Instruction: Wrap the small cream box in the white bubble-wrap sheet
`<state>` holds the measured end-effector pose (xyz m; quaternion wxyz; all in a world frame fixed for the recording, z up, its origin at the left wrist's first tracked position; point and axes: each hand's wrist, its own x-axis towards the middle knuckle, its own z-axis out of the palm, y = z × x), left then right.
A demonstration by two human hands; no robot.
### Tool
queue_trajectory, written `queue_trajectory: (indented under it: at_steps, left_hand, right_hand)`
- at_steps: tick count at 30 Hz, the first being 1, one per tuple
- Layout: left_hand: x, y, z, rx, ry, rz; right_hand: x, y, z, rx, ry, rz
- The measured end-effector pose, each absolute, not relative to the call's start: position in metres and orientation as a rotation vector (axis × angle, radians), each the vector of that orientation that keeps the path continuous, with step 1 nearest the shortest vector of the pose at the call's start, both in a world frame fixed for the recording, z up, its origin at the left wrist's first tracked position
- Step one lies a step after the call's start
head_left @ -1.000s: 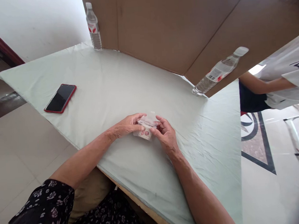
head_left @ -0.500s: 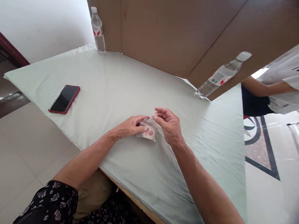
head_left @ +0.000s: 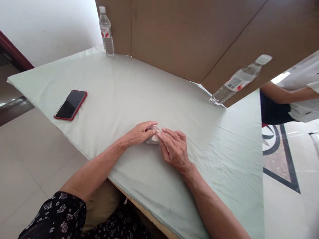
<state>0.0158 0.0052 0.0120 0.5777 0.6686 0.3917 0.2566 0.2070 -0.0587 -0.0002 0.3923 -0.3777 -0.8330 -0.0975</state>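
Observation:
A small whitish pack in clear plastic [head_left: 152, 140], with reddish print on it, lies on the pale green tablecloth [head_left: 114, 97] near the front edge. My left hand [head_left: 138, 135] is closed around its left side, thumb on top and fingers along the far side. From the right, my right hand [head_left: 175, 149] meets the pack with bent fingers, its fingertips pressed on the top and right end close to my left thumb. Most of the pack is covered by the fingers, and its exact contents cannot be made out.
A phone in a red case [head_left: 70, 105] lies to the left. Two water bottles, one upright [head_left: 106, 32] and one seen leaning [head_left: 240, 80], stand against a brown board [head_left: 175, 27] across the table's back. Beyond the right edge is a person's arm [head_left: 291, 92].
My right hand has come left and turned over, its fingers going from above and beside the pack onto it. My left hand keeps its hold; its thumb has shifted slightly.

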Motion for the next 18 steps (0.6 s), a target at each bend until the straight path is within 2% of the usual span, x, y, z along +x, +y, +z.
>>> queue_trajectory:
  at_steps: [5, 10, 18]
  left_hand:
    - [0.013, 0.006, 0.011, 1.466, 0.882, 0.624]
    - [0.014, 0.005, 0.011, 1.431, 0.897, 0.655]
    - [0.015, 0.008, 0.008, 1.456, 0.964, 0.902]
  right_hand:
    - [0.217, -0.058, -0.009, -1.153, -1.810, 0.146]
    - [0.221, -0.049, -0.020, -1.321, -1.884, 0.555]
    - [0.212, -0.045, -0.025, -1.409, -1.730, 0.369]
